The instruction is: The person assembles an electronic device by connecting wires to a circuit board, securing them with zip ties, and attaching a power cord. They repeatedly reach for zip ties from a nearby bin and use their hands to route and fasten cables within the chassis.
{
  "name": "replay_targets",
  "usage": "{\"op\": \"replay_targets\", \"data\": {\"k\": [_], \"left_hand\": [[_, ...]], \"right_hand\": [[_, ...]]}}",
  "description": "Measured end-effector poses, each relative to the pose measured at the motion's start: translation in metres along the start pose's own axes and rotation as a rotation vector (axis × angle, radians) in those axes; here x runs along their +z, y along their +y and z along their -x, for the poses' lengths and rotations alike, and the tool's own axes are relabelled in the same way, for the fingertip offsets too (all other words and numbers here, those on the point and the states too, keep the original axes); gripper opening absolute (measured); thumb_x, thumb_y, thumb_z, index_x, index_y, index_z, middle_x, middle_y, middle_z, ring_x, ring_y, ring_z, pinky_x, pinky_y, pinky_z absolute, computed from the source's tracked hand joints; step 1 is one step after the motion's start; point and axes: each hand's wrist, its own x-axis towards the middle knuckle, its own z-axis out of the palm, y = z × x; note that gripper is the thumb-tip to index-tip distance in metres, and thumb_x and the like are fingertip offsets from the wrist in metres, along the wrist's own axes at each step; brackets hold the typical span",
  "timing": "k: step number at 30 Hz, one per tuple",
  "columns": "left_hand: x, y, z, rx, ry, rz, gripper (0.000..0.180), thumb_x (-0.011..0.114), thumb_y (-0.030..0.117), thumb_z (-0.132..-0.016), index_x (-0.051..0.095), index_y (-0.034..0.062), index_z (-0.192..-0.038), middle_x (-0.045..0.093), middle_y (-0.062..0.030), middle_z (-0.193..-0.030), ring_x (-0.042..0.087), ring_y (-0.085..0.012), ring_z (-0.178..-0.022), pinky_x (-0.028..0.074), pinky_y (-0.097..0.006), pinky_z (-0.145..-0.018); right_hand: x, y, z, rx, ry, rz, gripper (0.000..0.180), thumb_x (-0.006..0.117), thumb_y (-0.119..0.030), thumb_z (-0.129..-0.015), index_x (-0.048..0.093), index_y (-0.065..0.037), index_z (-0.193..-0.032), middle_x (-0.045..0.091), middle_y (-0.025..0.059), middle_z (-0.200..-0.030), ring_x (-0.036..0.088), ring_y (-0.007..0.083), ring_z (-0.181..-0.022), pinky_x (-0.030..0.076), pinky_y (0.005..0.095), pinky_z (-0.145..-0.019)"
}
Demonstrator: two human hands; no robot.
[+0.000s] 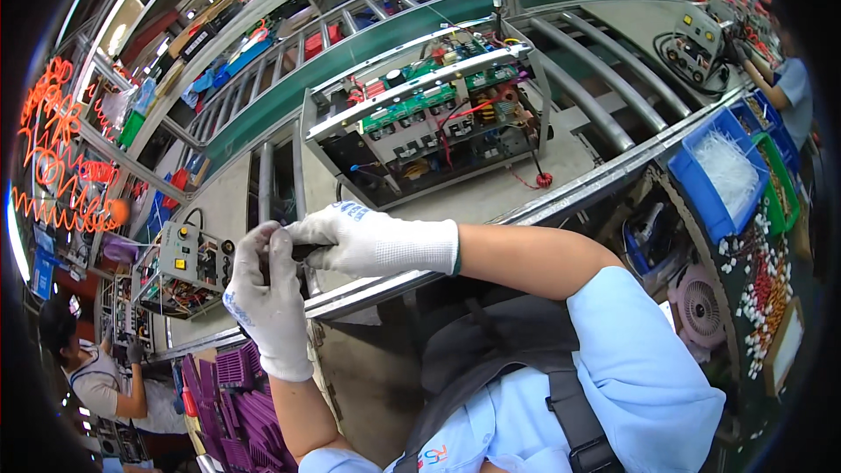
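"What are those two hands up to?"

"Both wear white gloves and meet just left of the frame's centre. The left hand (273, 307) points upward, its fingers bent; the right hand (359, 241) reaches in from the right, fingers curled towards the left's fingertips."

"Gripping anything?"

"I can't tell. Something dark shows between them, too hidden to make out."

"And the machine?"

"The open metal unit (425, 114) is at upper centre, on the pale work surface (486, 197), beyond the hands and apart from them. You can see green boards and a red wire inside."

"What else is around?"

"A second unit (182, 261) with a grey panel, left of the hands; purple parts (241, 412) heaped at lower left; a blue bin (720, 175) of white strands at right; and a co-worker (114, 381) at the lower-left edge."
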Motion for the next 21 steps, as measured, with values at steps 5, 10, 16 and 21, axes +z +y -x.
{"op": "replay_targets", "data": {"k": [5, 10, 16, 21], "left_hand": [[-0.005, 0.004, 0.0, 0.101, -0.133, 0.012, 0.016, 0.067, 0.001, -0.081, 0.063, -0.004, -0.096, 0.055, -0.0109, -0.105, 0.054, -0.0135, -0.085, 0.045, -0.024, -0.071], [-0.012, -0.001, 0.007, 0.08, -0.206, 0.279, 0.008, 0.06, -0.005, -0.083, 0.062, -0.0032, -0.091, 0.06, -0.0102, -0.104, 0.05, -0.0046, -0.067, 0.039, -0.017, -0.055], [-0.028, -0.033, 0.013, -0.143, -0.501, 0.228, 0.008, 0.056, -0.008, -0.085, 0.06, -0.0026, -0.088, 0.063, -0.0061, -0.093, 0.051, -0.0053, -0.071, 0.041, -0.019, -0.063], [-0.007, -0.056, 0.006, -0.099, -0.286, 0.442, 0.036, 0.067, 0.015, -0.089, 0.051, 0.0011, -0.118, 0.057, -0.0068, -0.111, 0.055, -0.0133, -0.093, 0.044, -0.025, -0.083]], "right_hand": [[0.006, 0.001, -0.001, 0.101, -0.004, 0.016, 0.035, 0.067, -0.017, -0.084, 0.063, -0.004, -0.116, 0.068, 0.0184, -0.105, 0.064, 0.0318, -0.103, 0.049, 0.0347, -0.087], [0.003, -0.003, 0.001, 0.077, 0.08, -0.105, 0.04, 0.068, -0.008, -0.082, 0.061, -0.003, -0.121, 0.068, 0.0153, -0.107, 0.065, 0.0232, -0.099, 0.051, 0.0323, -0.085], [-0.02, -0.001, 0.014, 0.288, 0.125, -0.66, 0.051, 0.068, 0.007, -0.077, 0.056, 0.005, -0.126, 0.068, 0.0089, -0.1, 0.063, 0.0102, -0.082, 0.052, 0.0242, -0.072], [-0.016, 0.028, 0.005, 0.109, 0.278, -0.926, 0.051, 0.065, 0.0, -0.083, 0.05, 0.004, -0.132, 0.064, 0.0046, -0.102, 0.058, 0.0078, -0.086, 0.047, 0.0211, -0.081]]}}
